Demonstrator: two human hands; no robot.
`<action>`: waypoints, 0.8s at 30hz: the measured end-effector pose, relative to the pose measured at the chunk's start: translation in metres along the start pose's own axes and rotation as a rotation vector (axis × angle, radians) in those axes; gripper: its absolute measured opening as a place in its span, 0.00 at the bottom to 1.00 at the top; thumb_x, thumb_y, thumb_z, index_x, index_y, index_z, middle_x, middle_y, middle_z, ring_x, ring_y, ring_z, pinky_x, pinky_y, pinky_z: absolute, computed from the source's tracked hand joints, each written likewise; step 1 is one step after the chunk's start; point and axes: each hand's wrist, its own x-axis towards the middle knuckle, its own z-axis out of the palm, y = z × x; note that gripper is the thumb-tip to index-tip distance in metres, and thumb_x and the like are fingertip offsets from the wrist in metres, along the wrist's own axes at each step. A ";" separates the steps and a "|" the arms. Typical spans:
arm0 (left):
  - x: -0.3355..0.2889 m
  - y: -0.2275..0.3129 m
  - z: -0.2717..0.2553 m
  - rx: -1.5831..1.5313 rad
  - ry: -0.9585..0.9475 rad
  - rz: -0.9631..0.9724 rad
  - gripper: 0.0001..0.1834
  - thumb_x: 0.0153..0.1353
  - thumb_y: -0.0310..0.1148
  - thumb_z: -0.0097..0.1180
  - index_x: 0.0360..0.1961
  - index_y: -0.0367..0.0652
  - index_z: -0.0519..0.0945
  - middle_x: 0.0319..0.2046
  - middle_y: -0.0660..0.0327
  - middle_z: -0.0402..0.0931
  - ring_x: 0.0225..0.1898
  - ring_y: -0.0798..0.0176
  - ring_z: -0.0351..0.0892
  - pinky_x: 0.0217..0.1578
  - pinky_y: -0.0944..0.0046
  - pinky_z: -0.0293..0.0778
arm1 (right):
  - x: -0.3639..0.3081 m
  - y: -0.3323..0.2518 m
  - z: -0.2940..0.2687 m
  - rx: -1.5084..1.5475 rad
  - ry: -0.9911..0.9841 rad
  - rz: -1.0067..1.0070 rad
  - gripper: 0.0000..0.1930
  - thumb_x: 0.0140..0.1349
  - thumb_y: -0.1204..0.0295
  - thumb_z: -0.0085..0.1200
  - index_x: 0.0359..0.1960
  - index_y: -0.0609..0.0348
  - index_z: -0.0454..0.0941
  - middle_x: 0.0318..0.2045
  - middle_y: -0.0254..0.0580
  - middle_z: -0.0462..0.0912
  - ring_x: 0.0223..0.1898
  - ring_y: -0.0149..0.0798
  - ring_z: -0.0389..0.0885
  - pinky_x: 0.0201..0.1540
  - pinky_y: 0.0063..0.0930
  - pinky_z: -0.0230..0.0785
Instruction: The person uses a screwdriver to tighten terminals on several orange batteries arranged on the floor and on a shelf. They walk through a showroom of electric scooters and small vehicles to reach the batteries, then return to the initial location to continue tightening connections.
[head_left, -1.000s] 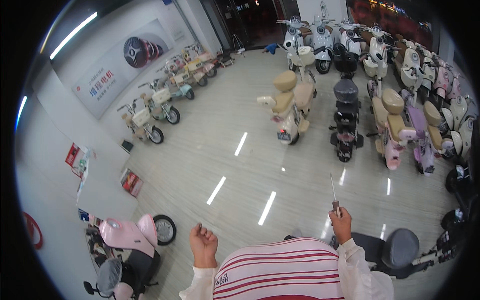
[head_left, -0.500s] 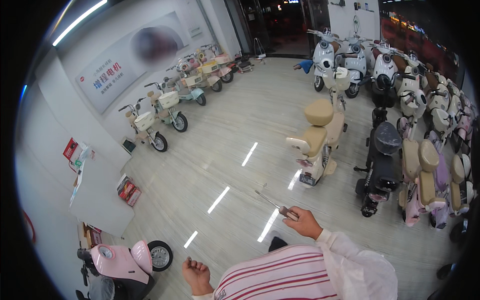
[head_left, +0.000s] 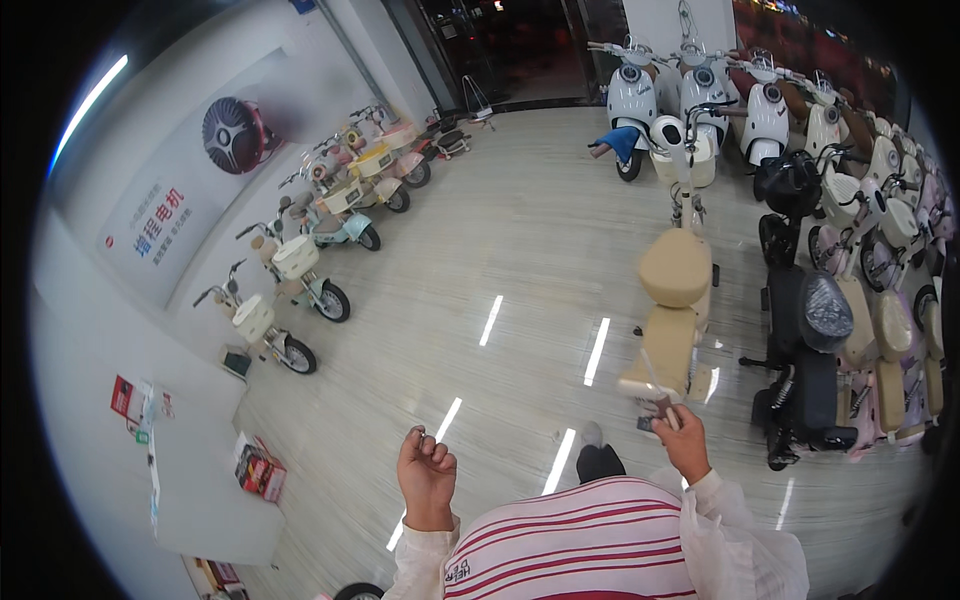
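My right hand (head_left: 686, 444) is closed around the handle of a screwdriver (head_left: 662, 405), whose thin shaft points up and away. Behind it, the shaft overlaps the rear of a beige electric scooter (head_left: 670, 345) in view. Whether the tool touches the scooter I cannot tell. My left hand (head_left: 428, 480) is raised at the lower middle, fingers curled in and thumb and forefinger pinched. A tiny dark thing shows at its fingertips, too small to name.
A black scooter (head_left: 805, 365) and rows of parked scooters stand on the right. Smaller scooters (head_left: 297, 258) line the left wall. A white counter (head_left: 215, 490) and a red box (head_left: 262, 470) are at the lower left. My shoe (head_left: 592, 434) is on the glossy tiled floor (head_left: 500, 230).
The view has shifted forward, and the beige scooter is closer. My left hand has risen; my right hand has moved right with the screwdriver. The pink scooter has mostly left the view.
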 end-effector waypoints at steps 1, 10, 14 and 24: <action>0.033 0.003 0.010 0.011 -0.017 -0.011 0.04 0.63 0.35 0.53 0.37 0.50 0.74 0.19 0.72 0.61 0.21 0.72 0.60 0.20 0.72 0.58 | 0.027 0.010 0.010 0.031 0.027 0.083 0.09 0.56 0.73 0.62 0.34 0.63 0.76 0.24 0.31 0.75 0.24 0.25 0.71 0.27 0.23 0.67; 0.256 0.091 0.083 0.007 0.223 0.107 0.03 0.62 0.34 0.51 0.35 0.49 0.74 0.19 0.72 0.61 0.20 0.72 0.58 0.19 0.72 0.56 | 0.321 -0.072 0.209 0.090 -0.051 -0.021 0.11 0.57 0.70 0.60 0.35 0.65 0.75 0.25 0.35 0.77 0.26 0.27 0.72 0.31 0.24 0.68; 0.350 0.123 0.072 -0.047 0.347 0.176 0.03 0.62 0.34 0.50 0.34 0.49 0.74 0.18 0.71 0.60 0.18 0.72 0.55 0.17 0.72 0.53 | 0.424 -0.123 0.305 0.042 -0.367 -0.066 0.15 0.57 0.67 0.62 0.41 0.63 0.76 0.28 0.40 0.80 0.29 0.30 0.74 0.34 0.26 0.69; 0.664 0.212 0.112 -0.181 0.359 0.108 0.03 0.62 0.33 0.50 0.31 0.51 0.71 0.18 0.72 0.56 0.19 0.72 0.52 0.18 0.72 0.51 | 0.630 -0.128 0.481 -0.115 -0.298 0.041 0.12 0.56 0.67 0.63 0.35 0.63 0.77 0.26 0.36 0.78 0.28 0.28 0.73 0.33 0.26 0.68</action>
